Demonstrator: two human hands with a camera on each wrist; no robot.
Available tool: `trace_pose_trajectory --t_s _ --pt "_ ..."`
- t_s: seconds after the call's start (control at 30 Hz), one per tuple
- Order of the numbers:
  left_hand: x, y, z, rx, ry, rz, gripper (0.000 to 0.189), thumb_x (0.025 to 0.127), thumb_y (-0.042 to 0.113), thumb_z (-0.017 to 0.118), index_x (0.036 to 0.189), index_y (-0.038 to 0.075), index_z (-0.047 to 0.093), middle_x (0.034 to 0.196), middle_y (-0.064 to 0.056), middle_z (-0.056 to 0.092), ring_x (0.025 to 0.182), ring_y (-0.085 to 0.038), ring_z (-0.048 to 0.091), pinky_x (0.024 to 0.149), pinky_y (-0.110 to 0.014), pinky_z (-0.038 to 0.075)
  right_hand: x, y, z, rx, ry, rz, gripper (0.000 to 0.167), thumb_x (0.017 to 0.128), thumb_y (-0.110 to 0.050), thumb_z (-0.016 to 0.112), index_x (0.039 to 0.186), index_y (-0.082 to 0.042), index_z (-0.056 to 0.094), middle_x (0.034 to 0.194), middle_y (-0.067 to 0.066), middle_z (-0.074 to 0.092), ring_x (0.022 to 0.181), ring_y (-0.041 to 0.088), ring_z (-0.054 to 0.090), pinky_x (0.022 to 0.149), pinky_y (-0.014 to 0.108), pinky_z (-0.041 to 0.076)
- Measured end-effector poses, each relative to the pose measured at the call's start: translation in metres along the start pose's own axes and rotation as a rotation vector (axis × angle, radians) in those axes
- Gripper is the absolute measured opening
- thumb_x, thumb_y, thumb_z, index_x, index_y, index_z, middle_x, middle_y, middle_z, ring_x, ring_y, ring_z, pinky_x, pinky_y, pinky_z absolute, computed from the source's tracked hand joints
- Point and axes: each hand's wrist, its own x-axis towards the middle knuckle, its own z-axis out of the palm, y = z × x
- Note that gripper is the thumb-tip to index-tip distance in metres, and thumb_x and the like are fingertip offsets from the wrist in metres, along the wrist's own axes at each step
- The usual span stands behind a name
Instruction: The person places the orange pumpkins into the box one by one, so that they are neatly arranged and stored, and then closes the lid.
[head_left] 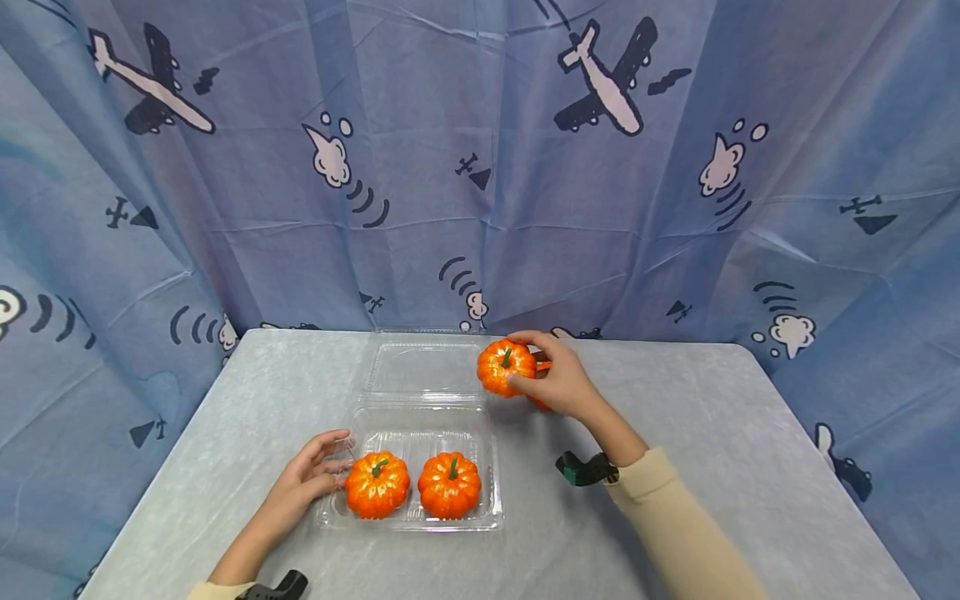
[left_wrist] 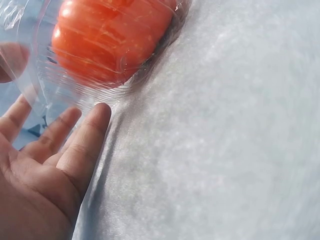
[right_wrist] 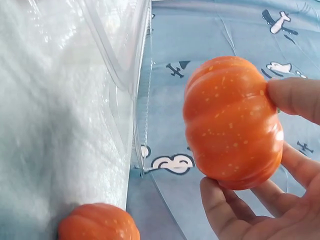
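In my right hand [head_left: 551,379] is a small orange toy pumpkin [head_left: 501,367] with a green stem, pinched between thumb and fingers. The right wrist view shows this pumpkin [right_wrist: 232,122] raised off the table. My left hand [head_left: 300,475] rests at the left side of a clear plastic clamshell box [head_left: 491,492], its fingers spread and fairly straight. Two more pumpkins sit side by side in the box's near half, a left one [head_left: 377,485] and a right one [head_left: 450,486]. Through the clear wall the left wrist view shows one pumpkin [left_wrist: 110,37] close to my fingers [left_wrist: 82,145].
Behind the base, the box's lid [head_left: 423,371] lies folded back. Another pumpkin [right_wrist: 100,225] lies on the grey cloth-covered table [head_left: 712,467], mostly hidden behind my right hand in the head view. A blue curtain [head_left: 480,167] with airplane prints hangs at the table's back edge.
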Motion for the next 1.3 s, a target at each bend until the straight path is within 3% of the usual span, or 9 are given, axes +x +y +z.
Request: trace_pose_trajectory --t_s 0.23,0.5,0.87,1.07,1.3 --pt "0.000 0.000 0.001 0.004 0.000 0.014 0.059 0.088 -0.005 0.051 0.144 -0.003 0.032 0.141 -0.033 0.036 0.108 -0.001 0.060 0.085 -0.024 0.055 0.001 -0.004 0.015 -0.042 -0.011 -0.053 0.053 0.073 -0.009 0.077 0.124 -0.015 0.061 0.122 0.012 0.057 0.096 0.031 0.060 0.077 0.038 0.057" --pt "0.000 -0.001 0.002 0.008 0.005 0.019 0.058 0.088 -0.005 0.050 0.144 -0.002 0.033 0.141 -0.033 0.037 0.108 -0.001 0.060 0.085 -0.024 0.055 0.000 -0.016 0.028 -0.057 -0.087 -0.110 0.054 0.075 -0.010 0.077 0.126 -0.014 0.060 0.128 0.013 0.055 0.101 0.030 0.061 0.078 0.038 0.058" --pt "-0.001 0.001 0.003 0.016 0.018 0.003 0.058 0.089 -0.004 0.051 0.144 -0.002 0.033 0.142 -0.031 0.037 0.107 -0.001 0.060 0.085 -0.024 0.055 0.003 -0.032 0.042 -0.139 -0.163 -0.196 0.053 0.075 -0.014 0.076 0.125 -0.016 0.060 0.127 0.007 0.056 0.102 0.021 0.058 0.074 0.025 0.054" --pt "-0.001 0.001 0.003 0.012 0.018 -0.001 0.058 0.088 -0.004 0.051 0.144 -0.002 0.033 0.141 -0.032 0.038 0.106 -0.001 0.060 0.085 -0.023 0.055 0.003 -0.040 0.048 -0.181 -0.193 -0.214 0.054 0.074 -0.015 0.076 0.125 -0.018 0.060 0.125 0.004 0.057 0.101 0.018 0.056 0.072 0.027 0.055" --pt "0.000 0.000 0.002 0.002 0.014 -0.009 0.058 0.089 -0.004 0.051 0.144 -0.002 0.032 0.142 -0.031 0.037 0.107 -0.001 0.060 0.084 -0.023 0.055 0.004 -0.044 0.056 -0.201 -0.234 -0.235 0.053 0.075 -0.015 0.076 0.125 -0.018 0.059 0.128 0.004 0.056 0.106 0.017 0.055 0.079 0.028 0.053"
